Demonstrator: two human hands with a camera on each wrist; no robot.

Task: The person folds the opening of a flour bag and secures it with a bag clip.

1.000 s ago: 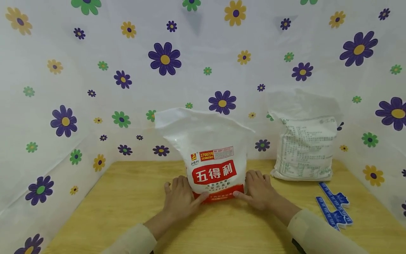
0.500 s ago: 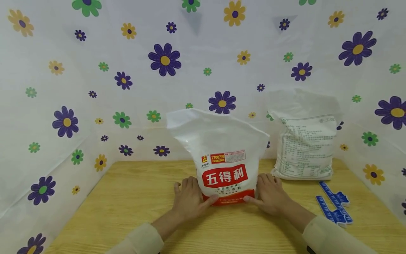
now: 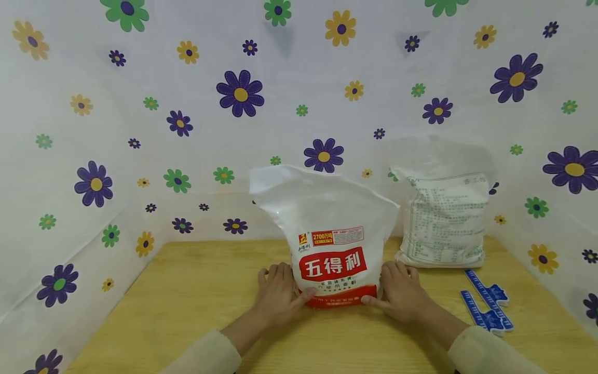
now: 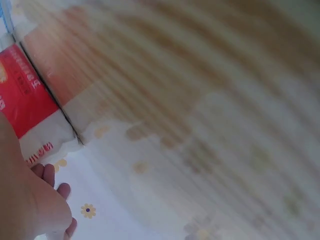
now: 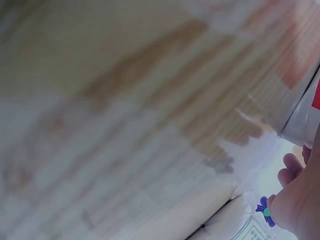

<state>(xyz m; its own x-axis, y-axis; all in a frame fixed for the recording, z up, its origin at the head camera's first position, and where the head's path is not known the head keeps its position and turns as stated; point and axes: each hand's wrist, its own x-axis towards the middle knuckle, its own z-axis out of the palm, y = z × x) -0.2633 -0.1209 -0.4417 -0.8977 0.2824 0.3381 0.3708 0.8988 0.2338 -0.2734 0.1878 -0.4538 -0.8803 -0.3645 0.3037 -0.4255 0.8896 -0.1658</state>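
Observation:
A white and red bag of flour (image 3: 333, 265) stands upright on the table in the head view, its loose top fold leaning up and left. My left hand (image 3: 279, 296) grips its lower left side, thumb across the red band at the front. On the lower right side my right hand (image 3: 403, 292) holds it the same way. In the left wrist view the bag's red face (image 4: 25, 95) shows beside my left hand (image 4: 35, 200). Only a sliver of bag is visible past my right hand (image 5: 300, 195) in the right wrist view.
A second white bag (image 3: 444, 223) with green print stands at the back right. Two blue clips with ruler-like edges, a far one (image 3: 488, 293) and a near one (image 3: 483, 314), lie on the wooden table (image 3: 196, 291) in front of it. A flowered cloth (image 3: 187, 93) hangs behind.
Both hands have moved the bag of flour to the right across the table, toward the second bag. In the last half second it has hardly shifted; the head view has tilted slightly.

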